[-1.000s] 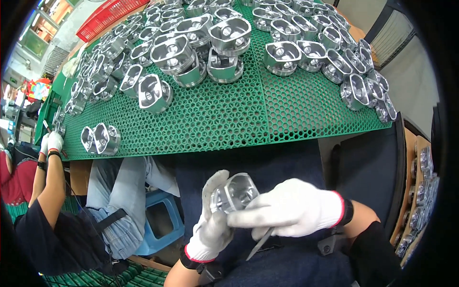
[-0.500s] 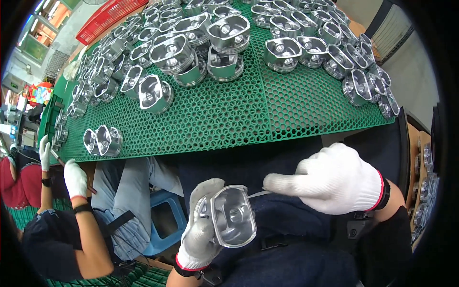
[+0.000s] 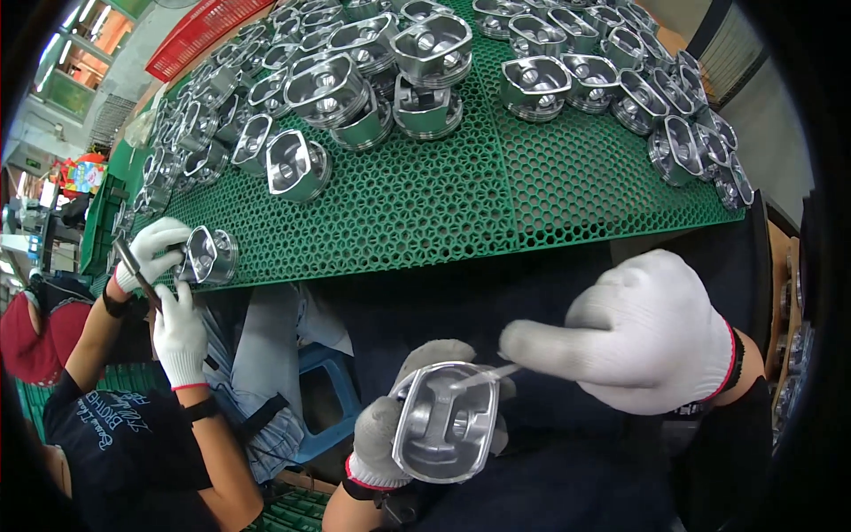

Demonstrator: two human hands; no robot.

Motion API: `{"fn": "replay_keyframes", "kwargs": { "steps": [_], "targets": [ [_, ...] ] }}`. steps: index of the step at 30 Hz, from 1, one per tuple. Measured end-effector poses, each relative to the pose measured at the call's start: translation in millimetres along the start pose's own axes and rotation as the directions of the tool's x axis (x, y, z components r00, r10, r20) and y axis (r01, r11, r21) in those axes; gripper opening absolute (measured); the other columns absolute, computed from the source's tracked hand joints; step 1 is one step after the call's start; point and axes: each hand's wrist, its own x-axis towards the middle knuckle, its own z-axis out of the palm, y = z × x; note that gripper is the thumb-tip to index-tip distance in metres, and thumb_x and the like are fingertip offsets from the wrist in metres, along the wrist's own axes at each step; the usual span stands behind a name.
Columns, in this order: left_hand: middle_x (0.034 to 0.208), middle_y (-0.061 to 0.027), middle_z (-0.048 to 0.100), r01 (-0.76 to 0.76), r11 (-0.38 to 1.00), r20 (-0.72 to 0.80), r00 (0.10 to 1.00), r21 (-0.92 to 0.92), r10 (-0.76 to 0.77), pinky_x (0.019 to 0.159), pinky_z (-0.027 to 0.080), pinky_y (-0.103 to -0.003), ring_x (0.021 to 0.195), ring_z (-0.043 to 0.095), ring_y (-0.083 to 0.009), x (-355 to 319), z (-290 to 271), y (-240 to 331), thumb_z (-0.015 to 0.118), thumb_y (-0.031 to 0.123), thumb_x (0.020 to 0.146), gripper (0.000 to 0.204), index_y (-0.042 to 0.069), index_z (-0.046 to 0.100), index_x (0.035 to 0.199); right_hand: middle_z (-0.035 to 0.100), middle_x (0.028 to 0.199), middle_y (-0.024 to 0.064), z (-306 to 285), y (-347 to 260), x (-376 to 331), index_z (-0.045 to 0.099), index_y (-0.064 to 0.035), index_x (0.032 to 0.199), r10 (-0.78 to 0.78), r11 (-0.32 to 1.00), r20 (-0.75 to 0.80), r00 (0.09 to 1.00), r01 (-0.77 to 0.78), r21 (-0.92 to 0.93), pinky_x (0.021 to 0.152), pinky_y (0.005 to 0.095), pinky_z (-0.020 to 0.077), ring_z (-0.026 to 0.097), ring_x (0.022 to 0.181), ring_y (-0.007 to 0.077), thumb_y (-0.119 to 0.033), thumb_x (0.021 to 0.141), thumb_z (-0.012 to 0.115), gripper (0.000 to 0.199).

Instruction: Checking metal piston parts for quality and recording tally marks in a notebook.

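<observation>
In the head view, the metal piston is held in front of the person's body, below the near edge of the green honeycomb worktop, with its hollow side turned up toward the eyes, presumably so that the inner walls can be seen and reached. It is clamped in the left hand, the thumb being laid along the near side and the fingers wrapped behind it and showing past the far rim, so that the opening is left uncovered and the part is apparently steadied against pushing. A thin tool is gripped in the closed right hand, and its pale length is pointed across the rim into the hollow; whether the inner surface is touched by the tip cannot be told. The two hands are kept apart, with the gap between them bridged by the tool. On the worktop, more pistons are set mostly hollow side up, probably because the flat crown makes a steady foot, and some are stacked on others, which seems to save room. The middle of the mesh is left between two groups. At the left, a handled tool is held by a co-worker's gloved hands, beside a piston standing near the worktop's edge.
</observation>
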Motion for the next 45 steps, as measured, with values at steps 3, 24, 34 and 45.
{"fn": "replay_keyframes", "kwargs": {
  "steps": [3, 24, 34, 45],
  "targets": [
    [0.125, -0.0326, 0.048, -0.138, 0.966, -0.079, 0.984, 0.219, 0.158, 0.087, 0.054, -0.047, 0.105, 0.06, -0.0394, -1, 6, 0, 0.068, 0.056, 0.076, 0.09, 0.002, 0.031, 0.137, 0.047, 0.05, -0.0013, 1, 0, -9, 0.068, -0.0181, 0.103, 0.011, 0.993, 0.153, 0.988, -0.028, 0.112, 0.035, 0.0297, 0.0303, 0.047, 0.038, 0.0159, -0.009, 0.065, 0.062, 0.039],
    [0.121, -0.0235, 0.049, 0.001, -0.65, 0.337, 0.855, 0.76, 0.395, 0.086, 0.048, -0.043, 0.103, 0.054, -0.0363, 24, 40, 12, 0.09, 0.04, 0.049, 0.111, -0.003, 0.036, 0.135, 0.067, 0.099, 0.0055, 89, 2, -31, 0.057, 0.0011, 0.119, 0.409, 0.197, 0.275, 0.87, -0.379, 0.904, 0.069, 0.0249, 0.0502, 0.059, 0.08, 0.0069, -0.008, 0.081, 0.072, 0.043],
    [0.108, -0.0214, 0.058, -0.219, -0.5, 0.448, 0.799, 0.838, 0.401, 0.063, 0.054, -0.029, 0.086, 0.063, -0.0252, 7, 21, 8, 0.09, 0.029, 0.058, 0.124, -0.006, 0.009, 0.145, 0.056, 0.069, 0.0022, 94, 6, -36, 0.051, 0.0024, 0.118, 0.352, -0.554, 0.61, 0.71, -0.368, 0.747, 0.035, 0.0187, 0.0285, 0.042, 0.041, 0.0045, -0.016, 0.088, 0.064, 0.037],
    [0.097, -0.0256, 0.057, -0.124, -0.779, 0.537, 0.789, 0.614, 0.298, 0.067, 0.052, -0.041, 0.077, 0.061, -0.0357, 20, 41, 5, 0.09, 0.026, 0.051, 0.089, -0.015, 0.044, 0.115, 0.064, 0.1, 0.0155, 77, 9, -33, 0.064, 0.0016, 0.104, 0.242, 0.56, -0.015, 0.97, -0.127, 0.818, 0.071, 0.0281, 0.0521, 0.066, 0.081, 0.0239, -0.001, 0.077, 0.066, 0.027]
  ]
}}
